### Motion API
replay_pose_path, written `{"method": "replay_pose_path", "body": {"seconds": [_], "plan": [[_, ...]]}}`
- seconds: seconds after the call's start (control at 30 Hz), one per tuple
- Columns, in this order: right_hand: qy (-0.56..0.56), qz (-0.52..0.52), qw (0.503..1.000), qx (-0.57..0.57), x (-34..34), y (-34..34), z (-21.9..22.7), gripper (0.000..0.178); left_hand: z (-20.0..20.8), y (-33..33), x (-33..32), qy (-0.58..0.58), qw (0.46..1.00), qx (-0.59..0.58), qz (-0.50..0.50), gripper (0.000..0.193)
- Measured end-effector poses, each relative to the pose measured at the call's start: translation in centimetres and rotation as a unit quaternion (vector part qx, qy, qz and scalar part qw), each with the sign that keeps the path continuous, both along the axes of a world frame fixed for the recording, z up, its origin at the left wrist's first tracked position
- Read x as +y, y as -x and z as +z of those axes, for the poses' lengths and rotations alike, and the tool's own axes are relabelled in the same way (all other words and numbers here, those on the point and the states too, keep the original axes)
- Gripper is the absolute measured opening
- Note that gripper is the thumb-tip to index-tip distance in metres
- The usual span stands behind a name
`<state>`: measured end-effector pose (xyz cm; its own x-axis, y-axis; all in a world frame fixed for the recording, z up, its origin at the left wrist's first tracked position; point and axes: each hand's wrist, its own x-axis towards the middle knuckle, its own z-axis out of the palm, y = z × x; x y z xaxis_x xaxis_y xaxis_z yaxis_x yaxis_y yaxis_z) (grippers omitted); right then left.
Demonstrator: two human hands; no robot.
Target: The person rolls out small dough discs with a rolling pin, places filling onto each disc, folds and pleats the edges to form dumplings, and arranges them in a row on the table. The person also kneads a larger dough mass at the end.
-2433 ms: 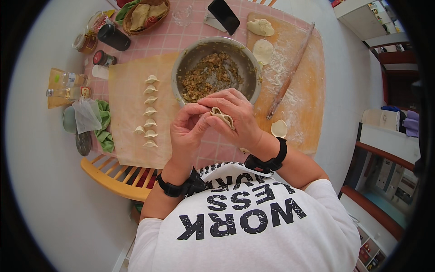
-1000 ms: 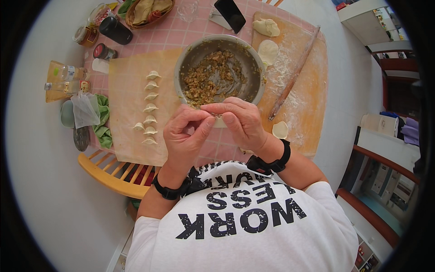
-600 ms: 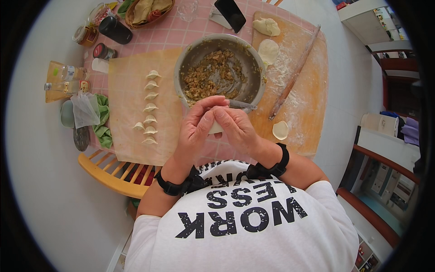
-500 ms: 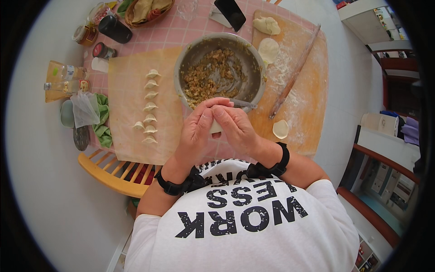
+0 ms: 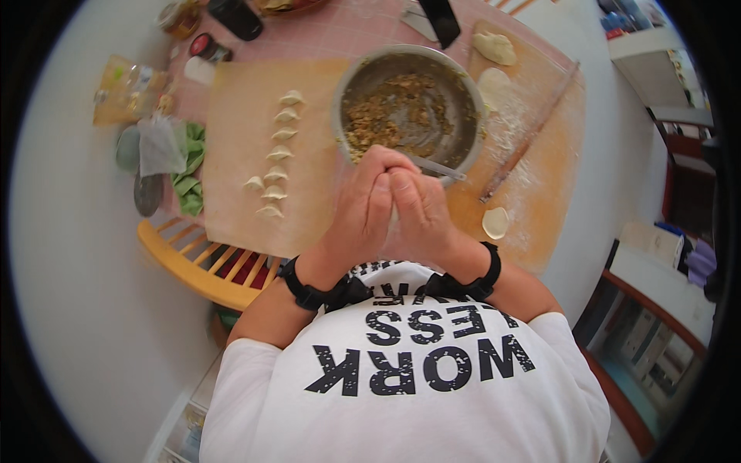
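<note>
My left hand point(image 5: 361, 204) and my right hand point(image 5: 422, 210) are pressed together, thumbs side by side, at the near edge of a steel bowl point(image 5: 468, 108). Between the palms shows a sliver of a pale dumpling point(image 5: 394, 214); my fingers hide most of it. Brown minced filling point(image 5: 397, 104) lies in the bowl, and a metal utensil handle point(image 5: 441, 169) rests across its near right rim. Left of my hands, several folded dumplings point(image 5: 280, 152) form a column on a pale board point(image 5: 235, 147). A round dough wrapper point(image 5: 495, 223) lies to the right.
A floured wooden board point(image 5: 532, 231) carries a rolling pin point(image 5: 529, 133), a dough lump point(image 5: 495, 48) and another flat wrapper point(image 5: 492, 83). A phone point(image 5: 438, 21) stands behind the bowl. Jars point(image 5: 210, 49), bottles and a green cloth point(image 5: 187, 185) line the left side, near a wooden chair point(image 5: 193, 270).
The whole view has shifted, so the table sits further right and higher. My hands stay clasped, the fingers now closed more tightly, with less of the dumpling showing.
</note>
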<state>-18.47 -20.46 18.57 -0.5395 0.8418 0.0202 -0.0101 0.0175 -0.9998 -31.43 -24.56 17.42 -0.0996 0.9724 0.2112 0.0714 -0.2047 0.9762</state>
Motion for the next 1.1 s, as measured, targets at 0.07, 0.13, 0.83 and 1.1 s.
{"method": "replay_pose_path", "body": {"seconds": [0.07, 0.13, 0.83, 1.1], "plan": [[-0.028, 0.042, 0.999, 0.002, 0.7, 0.5, 0.2, 0.031, 0.1, 0.6, 0.0, 0.001, 0.999, -0.044, -0.012, 0.030], [-0.123, 0.052, 0.991, -0.014, 1.3, 0.8, 0.2, 0.033, 0.6, 0.8, -0.8, 0.003, 0.988, -0.155, 0.004, 0.043], [-0.274, -0.034, 0.923, -0.267, -1.1, -4.1, -2.5, 0.042, -14.4, 23.2, -6.8, 0.223, 0.952, 0.026, 0.208, 0.030], [-0.232, -0.103, 0.914, -0.315, -3.1, -9.3, -3.0, 0.032, -18.1, 25.1, -5.8, 0.305, 0.923, 0.178, 0.155, 0.029]]}}
